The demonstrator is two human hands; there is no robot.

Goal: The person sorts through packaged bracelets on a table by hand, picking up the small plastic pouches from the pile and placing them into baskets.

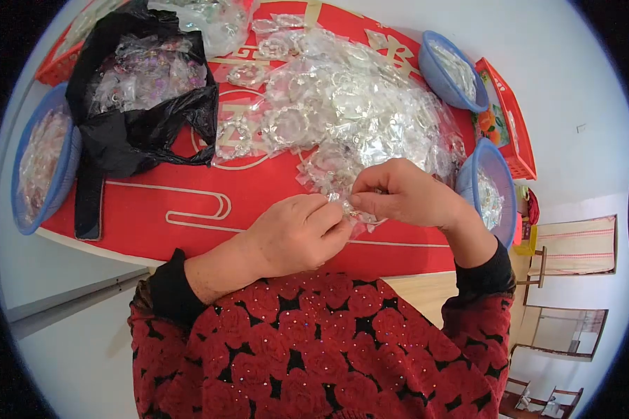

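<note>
Over the near part of the red table covering (140, 209), my two hands meet at a small clear plastic bag (360, 226). My left hand (297, 234) is closed, with its fingertips on the bag's left side. Thumb and forefinger of my right hand (405, 192) pinch its upper edge. Most of the bag is hidden behind the fingers, and I cannot make out what is inside it. Just beyond my hands lies a large pile of clear bags (356, 105), several of which hold silvery bracelet-like rings.
A black plastic bag (122, 143) with purplish packets stands at the left, beside a blue basket (71, 157). To the right are a blue basket (433, 80), another blue basket (508, 199) and a red basket (521, 164). A clear sack (220, 28) sits at the back.
</note>
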